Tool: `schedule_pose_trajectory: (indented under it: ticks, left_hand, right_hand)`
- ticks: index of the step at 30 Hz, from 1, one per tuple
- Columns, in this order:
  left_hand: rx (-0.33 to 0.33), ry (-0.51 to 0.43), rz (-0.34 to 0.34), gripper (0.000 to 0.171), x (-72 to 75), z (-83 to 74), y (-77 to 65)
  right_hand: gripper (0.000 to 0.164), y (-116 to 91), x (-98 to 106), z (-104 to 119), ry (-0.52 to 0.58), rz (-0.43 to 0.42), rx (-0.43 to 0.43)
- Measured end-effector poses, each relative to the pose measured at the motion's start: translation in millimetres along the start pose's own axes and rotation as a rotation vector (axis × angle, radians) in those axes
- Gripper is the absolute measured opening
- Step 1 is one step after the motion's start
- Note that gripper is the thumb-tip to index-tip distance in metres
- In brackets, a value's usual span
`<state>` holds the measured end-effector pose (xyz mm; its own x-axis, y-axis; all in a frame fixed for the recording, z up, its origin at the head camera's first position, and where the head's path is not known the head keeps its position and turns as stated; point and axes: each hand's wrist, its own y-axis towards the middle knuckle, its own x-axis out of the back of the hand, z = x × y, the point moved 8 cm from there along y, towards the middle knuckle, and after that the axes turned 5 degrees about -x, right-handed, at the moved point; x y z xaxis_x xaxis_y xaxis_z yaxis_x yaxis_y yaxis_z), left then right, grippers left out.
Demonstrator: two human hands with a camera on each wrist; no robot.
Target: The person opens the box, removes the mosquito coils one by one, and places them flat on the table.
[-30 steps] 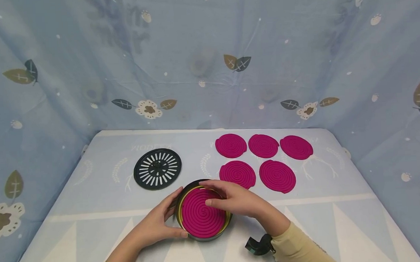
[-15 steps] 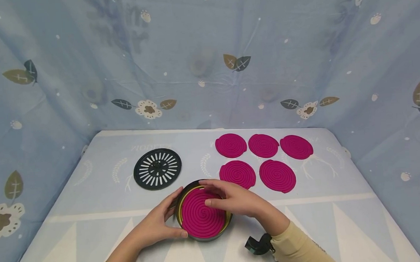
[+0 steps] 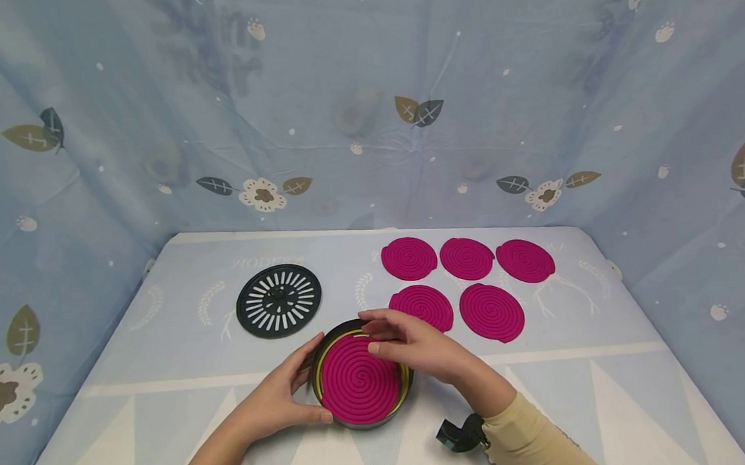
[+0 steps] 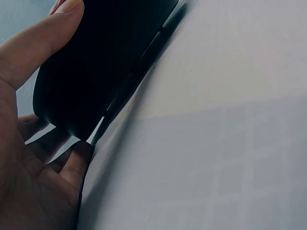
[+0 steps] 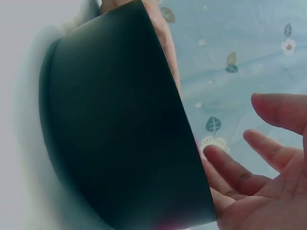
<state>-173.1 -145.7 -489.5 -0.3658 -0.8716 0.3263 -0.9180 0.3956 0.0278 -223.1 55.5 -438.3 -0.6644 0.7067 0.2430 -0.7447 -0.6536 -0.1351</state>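
A round dark tin with a yellow inner edge stands in front of me on the table, holding a magenta mosquito coil. My left hand grips the tin's left side, thumb near the front rim and fingers behind; the left wrist view shows them against its dark wall. Over the tin's right rim hovers my right hand, fingers spread and holding nothing. In the right wrist view its fingertips are just above the rim of the tin.
Behind the tin to the left lies a black slotted lid. Several more magenta coils lie flat in two rows at the back right. A patterned blue curtain surrounds the table at the back and sides.
My right hand has lifted slightly off the coil and shifted right, its fingers rising above the rim. The left hand and the tin stay almost in place.
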Motion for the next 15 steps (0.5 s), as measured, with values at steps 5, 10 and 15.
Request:
schedule_pose_trajectory:
  ticks: [5,10,15]
  left_hand:
    - [0.005,-0.003,0.0,0.124,-0.1,-0.3,0.0]
    - [0.01,-0.002,-0.001,0.124,-0.1,0.1,0.2]
    - [0.014,-0.003,-0.001,0.124,-0.2,0.9,0.4]
  right_hand:
    - [0.049,1.3,4.9,-1.5,0.055,-0.035,0.002]
    - [0.048,2.5,6.1,-3.8,0.125,-0.036,-0.019]
    - [0.05,2.2,5.1,-6.3,0.134,-0.017,-0.039]
